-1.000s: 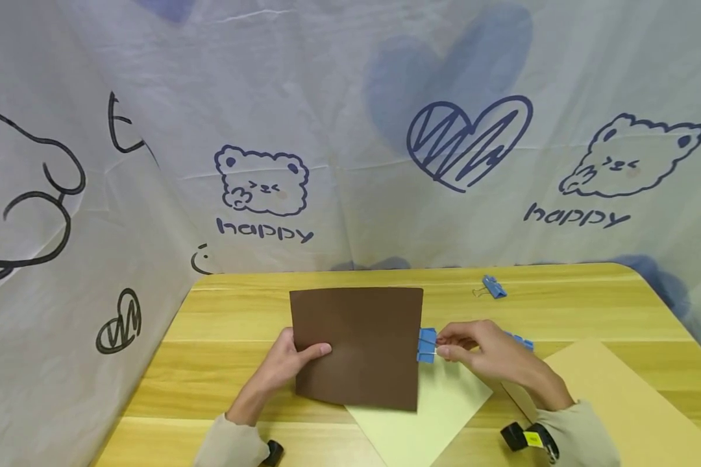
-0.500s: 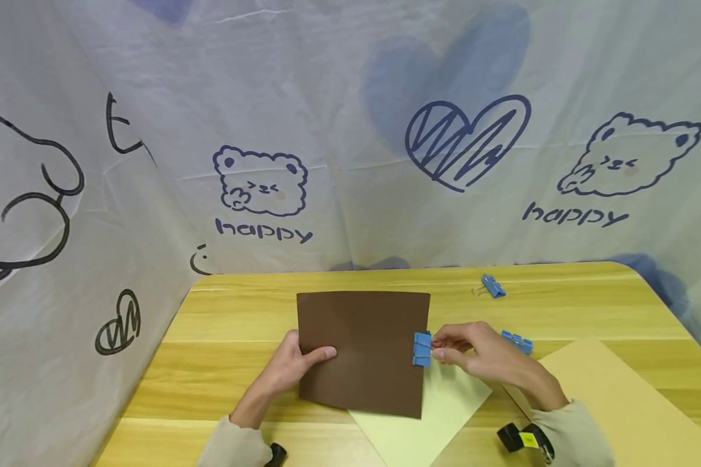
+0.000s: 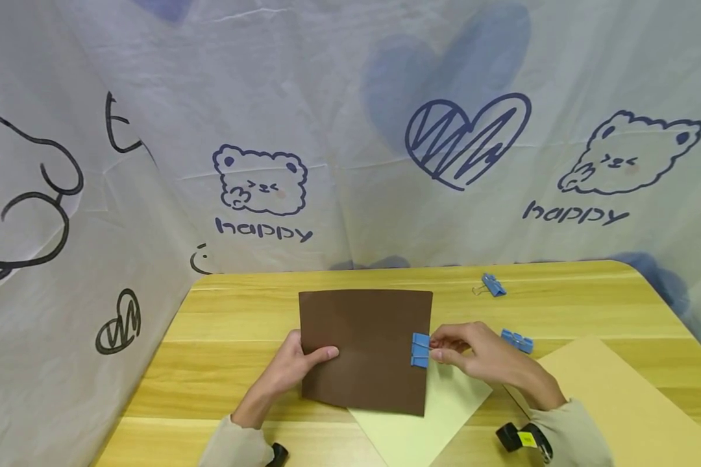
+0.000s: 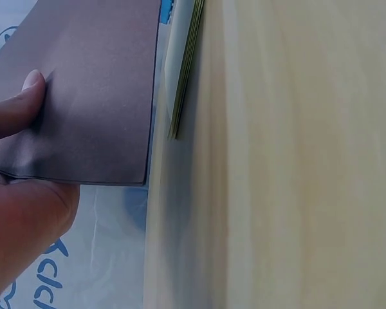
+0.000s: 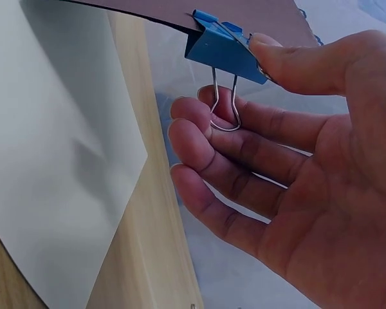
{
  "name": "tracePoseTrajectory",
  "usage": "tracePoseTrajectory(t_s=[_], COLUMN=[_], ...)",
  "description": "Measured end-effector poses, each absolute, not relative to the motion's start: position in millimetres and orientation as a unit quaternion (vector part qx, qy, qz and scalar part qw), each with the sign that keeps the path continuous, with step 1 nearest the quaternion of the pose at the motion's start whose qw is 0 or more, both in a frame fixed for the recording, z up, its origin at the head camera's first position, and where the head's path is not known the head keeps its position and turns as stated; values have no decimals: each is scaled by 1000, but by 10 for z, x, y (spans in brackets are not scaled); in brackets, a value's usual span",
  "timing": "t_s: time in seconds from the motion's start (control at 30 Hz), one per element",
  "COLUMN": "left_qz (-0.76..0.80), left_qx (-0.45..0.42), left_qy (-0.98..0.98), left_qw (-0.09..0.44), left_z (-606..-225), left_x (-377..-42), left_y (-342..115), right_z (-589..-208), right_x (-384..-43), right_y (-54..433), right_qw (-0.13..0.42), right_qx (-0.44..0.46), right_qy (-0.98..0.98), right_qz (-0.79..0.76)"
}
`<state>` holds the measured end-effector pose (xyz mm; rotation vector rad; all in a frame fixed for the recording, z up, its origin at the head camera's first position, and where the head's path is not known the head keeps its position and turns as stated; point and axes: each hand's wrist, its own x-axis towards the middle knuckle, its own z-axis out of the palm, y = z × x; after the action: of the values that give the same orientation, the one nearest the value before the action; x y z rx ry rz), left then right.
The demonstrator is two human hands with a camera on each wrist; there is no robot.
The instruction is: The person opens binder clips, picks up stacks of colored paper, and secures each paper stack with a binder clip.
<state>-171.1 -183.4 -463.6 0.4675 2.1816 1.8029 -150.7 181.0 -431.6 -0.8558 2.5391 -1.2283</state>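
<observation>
While the right hand (image 3: 483, 353) pinches a blue clip (image 3: 420, 350) in its grip, I see the clip just left of that hand, on the right edge of the brown paper (image 3: 370, 337), its long axis running along that edge. The left hand (image 3: 295, 366), farther from the clip, clamps the paper's opposite side. Beneath, a pale yellow sheet (image 3: 411, 436) lies partly hidden on the desk (image 3: 216, 344).

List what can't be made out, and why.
Fingertips of the left hand, thumb aside: head view, behind the brown sheet.
Far part of the pale yellow paper: head view, behind that sheet.
Near end of the tan paper: head view, cut by bottom edge.
Number of layered paper edges: left wrist view, too fine.
</observation>
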Motion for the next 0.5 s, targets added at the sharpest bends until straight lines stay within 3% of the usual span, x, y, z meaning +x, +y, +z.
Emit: tracePoseTrajectory(t_s=[0.5], left_qz=[633], left_qx=[145], left_qy=[742], left_qw=[168], left_z=[-4599], left_x=[-1711], left_y=[-1860], right_z=[-4327], right_x=[-1523], right_y=[1817], right_qw=[118], right_qx=[-281], right_qy=[848], right_qz=[-433])
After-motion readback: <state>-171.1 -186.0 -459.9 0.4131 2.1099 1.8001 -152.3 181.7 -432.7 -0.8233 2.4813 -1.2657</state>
